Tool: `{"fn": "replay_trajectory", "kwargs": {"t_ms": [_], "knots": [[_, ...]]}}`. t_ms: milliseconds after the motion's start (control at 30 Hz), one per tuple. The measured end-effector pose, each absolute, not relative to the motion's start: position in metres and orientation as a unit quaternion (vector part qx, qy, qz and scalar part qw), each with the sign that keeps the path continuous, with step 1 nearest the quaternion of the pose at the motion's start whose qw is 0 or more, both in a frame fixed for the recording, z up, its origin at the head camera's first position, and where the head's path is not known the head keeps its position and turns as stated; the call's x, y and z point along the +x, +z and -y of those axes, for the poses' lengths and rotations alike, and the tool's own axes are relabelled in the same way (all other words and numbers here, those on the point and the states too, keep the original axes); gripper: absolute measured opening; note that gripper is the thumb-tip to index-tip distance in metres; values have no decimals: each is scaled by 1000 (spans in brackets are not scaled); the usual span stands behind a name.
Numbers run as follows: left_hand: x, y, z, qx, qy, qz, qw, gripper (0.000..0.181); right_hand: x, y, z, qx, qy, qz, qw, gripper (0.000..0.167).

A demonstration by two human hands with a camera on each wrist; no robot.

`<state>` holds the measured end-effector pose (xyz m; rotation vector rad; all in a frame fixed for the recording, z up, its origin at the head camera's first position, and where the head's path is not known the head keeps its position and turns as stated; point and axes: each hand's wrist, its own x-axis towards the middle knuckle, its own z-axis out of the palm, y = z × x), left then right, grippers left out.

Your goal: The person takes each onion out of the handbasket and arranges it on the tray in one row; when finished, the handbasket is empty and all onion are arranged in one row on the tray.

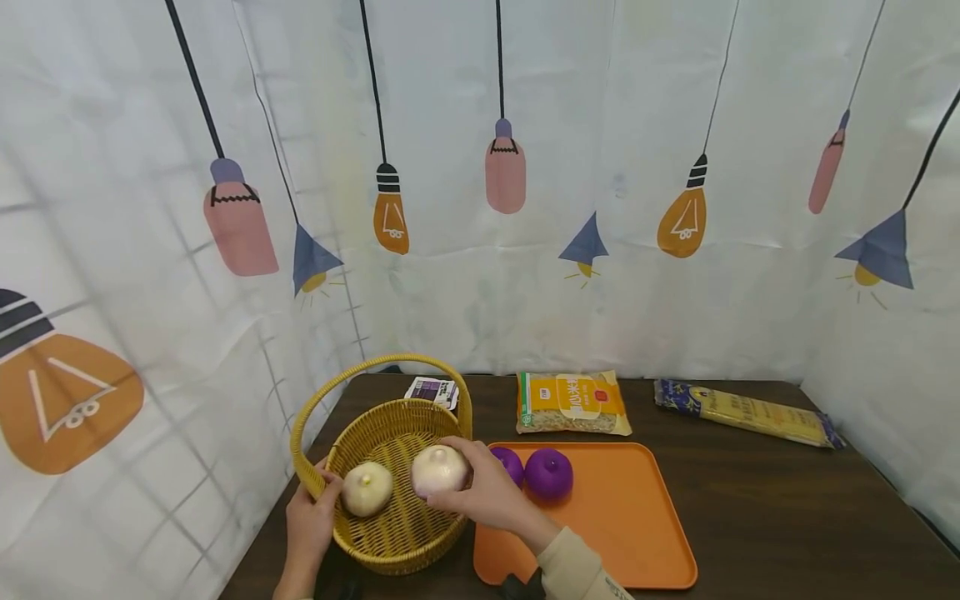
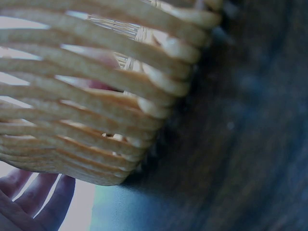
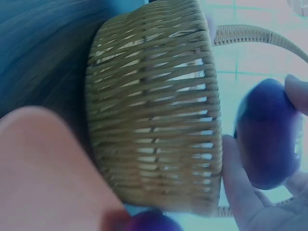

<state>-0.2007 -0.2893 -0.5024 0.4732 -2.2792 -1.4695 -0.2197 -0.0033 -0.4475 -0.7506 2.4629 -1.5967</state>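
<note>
My right hand (image 1: 483, 492) holds a round, pale, purple-tinged onion (image 1: 438, 471) with a small nub on top, over the right part of a yellow woven basket (image 1: 401, 558). In the right wrist view this onion (image 3: 269, 134) looks dark purple, with fingers and thumb around it, beside the basket rim (image 3: 214, 110). A cream onion (image 1: 367, 489) lies in the basket on the left. My left hand (image 1: 309, 517) grips the basket's left rim where the arched handle (image 1: 307, 417) joins. In the left wrist view, the weave (image 2: 86, 110) fills much of the picture above several fingers (image 2: 53, 202).
An orange tray (image 1: 615, 533) right of the basket bears a purple round vegetable (image 1: 549, 474) and another purple one (image 1: 510, 463) partly behind my right hand. Farther back lie a grain bag (image 1: 573, 404), a long yellow packet (image 1: 750, 412) and a white-and-purple pack (image 1: 432, 392).
</note>
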Motion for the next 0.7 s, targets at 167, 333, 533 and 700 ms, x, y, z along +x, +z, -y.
{"fn": "replay_trajectory", "kwargs": {"t_ms": [167,333,533,700], "knots": [[-202,-502,288,161,-527,812,195,44,-216,-450,-12,-231,-538,-810,31,78],[-202,-501,288,156,-522,815,198,46,-213,-454,-27,-225,-558,-799,1,77],[-201,-502,289,152,-526,812,202,46,-208,-457,-42,-224,-560,-797,-33,71],[-199,-503,289,154,-529,809,204,41,-204,-459,-53,-209,-543,-812,-54,69]]}}
